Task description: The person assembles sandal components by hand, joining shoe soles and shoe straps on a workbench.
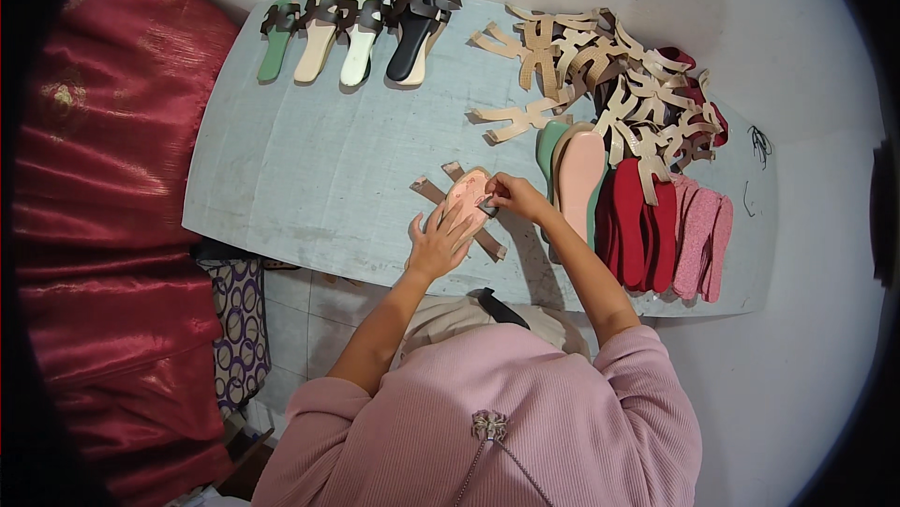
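A pink sandal sole (469, 190) lies face-down or face-up, I cannot tell which, near the table's front edge. Brown strap ends (429, 191) stick out from beneath it on both sides. My left hand (436, 242) rests on the sole with its fingers spread, pressing it against the table. At the sole's right edge my right hand (516, 196) is closed in a pinch on a dark end of the strap (487, 208). Its fingertips partly hide that end.
Finished sandals (359, 38) stand at the back left of the table (309, 151). Beige cut straps (539, 52) are heaped at the back right. Green and pink soles (581, 169), red soles (631, 226) and glittery pink soles (701, 235) stand in rows on the right. A red curtain (112, 226) hangs left.
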A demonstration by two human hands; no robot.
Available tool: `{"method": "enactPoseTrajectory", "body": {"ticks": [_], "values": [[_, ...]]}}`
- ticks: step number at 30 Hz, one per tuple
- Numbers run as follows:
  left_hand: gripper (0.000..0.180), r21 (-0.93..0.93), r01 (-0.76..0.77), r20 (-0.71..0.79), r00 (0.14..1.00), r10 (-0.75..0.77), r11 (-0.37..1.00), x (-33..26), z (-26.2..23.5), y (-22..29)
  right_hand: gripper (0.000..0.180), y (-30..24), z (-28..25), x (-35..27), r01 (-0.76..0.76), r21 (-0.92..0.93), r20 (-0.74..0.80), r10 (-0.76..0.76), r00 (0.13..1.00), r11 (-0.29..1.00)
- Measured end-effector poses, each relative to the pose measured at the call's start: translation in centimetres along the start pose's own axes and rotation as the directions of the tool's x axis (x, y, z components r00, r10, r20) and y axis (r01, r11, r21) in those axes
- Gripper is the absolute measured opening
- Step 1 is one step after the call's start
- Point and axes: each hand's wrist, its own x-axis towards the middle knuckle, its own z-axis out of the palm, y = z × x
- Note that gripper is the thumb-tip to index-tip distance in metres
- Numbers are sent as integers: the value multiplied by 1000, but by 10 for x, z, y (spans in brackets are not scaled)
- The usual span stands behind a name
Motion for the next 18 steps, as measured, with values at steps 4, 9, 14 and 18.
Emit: {"method": "enactPoseTrajectory", "body": {"ticks": [4, 9, 14, 18], "values": [[39, 14, 0, 2, 1000, 0, 1000, -1, 1, -1, 23, -6, -2, 4, 12, -66, 13, -11, 1000, 998], [39, -18, -2, -4, 1000, 2, 1000, 1, 1, 0, 29, -14, -11, 9, 71, -139, 129, -53, 990, 988], [39, -17, 11, 4, 1000, -11, 1000, 0, 0, 0, 32, -24, -11, 12, 98, -292, 150, -55, 987, 951], [40, -27, 8, 13, 1000, -8, 1000, 2, 1, -1, 31, -19, -8, 11, 75, -291, 89, -51, 995, 954]]}}
